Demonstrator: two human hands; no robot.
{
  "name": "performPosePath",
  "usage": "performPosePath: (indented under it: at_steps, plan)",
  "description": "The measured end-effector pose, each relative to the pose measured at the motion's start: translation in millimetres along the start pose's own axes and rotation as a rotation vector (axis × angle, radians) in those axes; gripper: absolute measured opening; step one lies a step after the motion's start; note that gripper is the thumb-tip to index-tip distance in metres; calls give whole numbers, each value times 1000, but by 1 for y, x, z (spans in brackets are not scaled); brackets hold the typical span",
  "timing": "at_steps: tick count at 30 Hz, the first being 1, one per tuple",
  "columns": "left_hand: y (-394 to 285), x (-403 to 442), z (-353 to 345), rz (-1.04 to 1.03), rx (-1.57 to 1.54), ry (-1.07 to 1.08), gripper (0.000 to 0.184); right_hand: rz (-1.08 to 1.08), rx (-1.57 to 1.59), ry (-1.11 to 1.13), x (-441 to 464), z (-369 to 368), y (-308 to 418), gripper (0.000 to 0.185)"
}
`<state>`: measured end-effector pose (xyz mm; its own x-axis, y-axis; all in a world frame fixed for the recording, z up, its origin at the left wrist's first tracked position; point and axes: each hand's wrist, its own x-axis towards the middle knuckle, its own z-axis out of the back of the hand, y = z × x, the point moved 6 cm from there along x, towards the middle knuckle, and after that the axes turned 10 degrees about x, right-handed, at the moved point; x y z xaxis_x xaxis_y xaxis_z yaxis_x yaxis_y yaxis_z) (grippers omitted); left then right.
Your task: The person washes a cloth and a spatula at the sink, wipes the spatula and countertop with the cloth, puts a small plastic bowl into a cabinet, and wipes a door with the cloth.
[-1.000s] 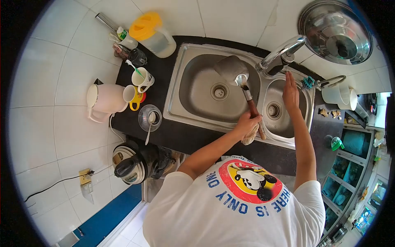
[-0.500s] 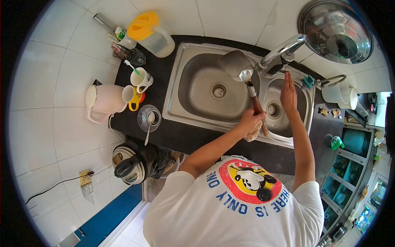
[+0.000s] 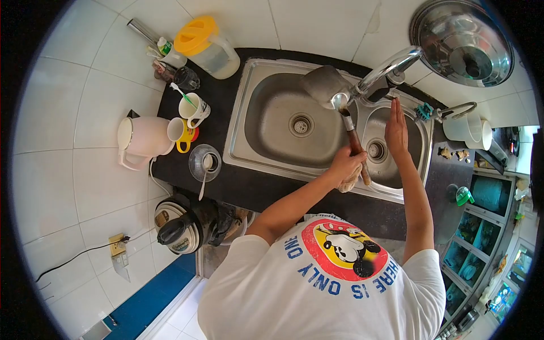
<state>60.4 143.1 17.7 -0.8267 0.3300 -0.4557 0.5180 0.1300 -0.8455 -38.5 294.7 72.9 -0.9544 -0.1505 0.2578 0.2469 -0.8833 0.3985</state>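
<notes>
My left hand (image 3: 344, 168) is closed around the wooden handle of a metal spatula (image 3: 327, 86). The spatula's broad blade lies over the right rim of the large sink basin (image 3: 272, 136), beneath the end of the faucet (image 3: 388, 71). A beige, wrinkled piece (image 3: 349, 181), perhaps a cloth, shows under the same hand; its kind is unclear. My right hand (image 3: 396, 129) is stretched flat above the small basin (image 3: 376, 164), fingers straight and together. Its fingertips point to the faucet base, and whether they touch it I cannot tell.
Left of the sink stand a yellow-lidded pitcher (image 3: 224, 59), a cup with a toothbrush (image 3: 195, 109), a pink kettle (image 3: 144, 141) and a glass bowl with a spoon (image 3: 204, 163). A metal lid (image 3: 462, 42) hangs at upper right. White containers (image 3: 466, 129) sit on the right.
The spatula has shifted slightly in my left hand, its neck now right under the faucet's end. My right hand has barely moved.
</notes>
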Motion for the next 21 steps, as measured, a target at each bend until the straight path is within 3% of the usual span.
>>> performPosePath:
  at_steps: [17, 21]
  plan:
    - [-8, 0, -1, 17, 32, -40, 14, 0, -14, 22, -1, 1, 4, 66]
    - [-8, 0, 1, 16, 29, -38, 13, -9, 123, -122, -10, 9, -2, 53]
